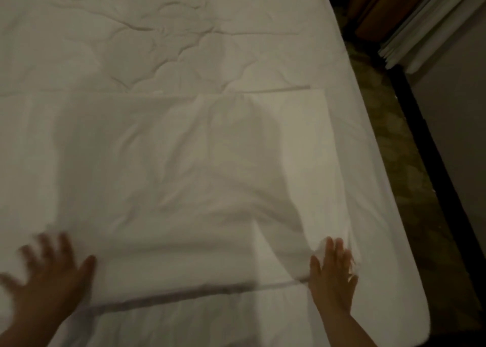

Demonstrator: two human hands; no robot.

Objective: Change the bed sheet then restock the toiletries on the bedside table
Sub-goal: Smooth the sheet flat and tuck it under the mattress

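the person is in the sheet-changing step. the folded white cotton sheet [184, 162] lies across the white bed [157, 30], centre to 6 o'clock. the left hand [50, 273], blurred, rests flat with fingers spread at 8 o'clock; the right hand [332, 275] at 5 o'clock presses the sheet's edge, fingers straight and together. next likely calls for unfolding it toward 12 o'clock.

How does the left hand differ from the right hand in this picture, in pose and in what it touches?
The left hand has its fingers spread wide, while the right hand keeps its fingers close together. The left hand looks blurred; the right hand is sharper. The left hand lies on flat cloth, while the right hand has bunched cloth at its fingertips. Whether it pinches that cloth cannot be told. Both rest palm down on the folded white sheet, near its front edge.
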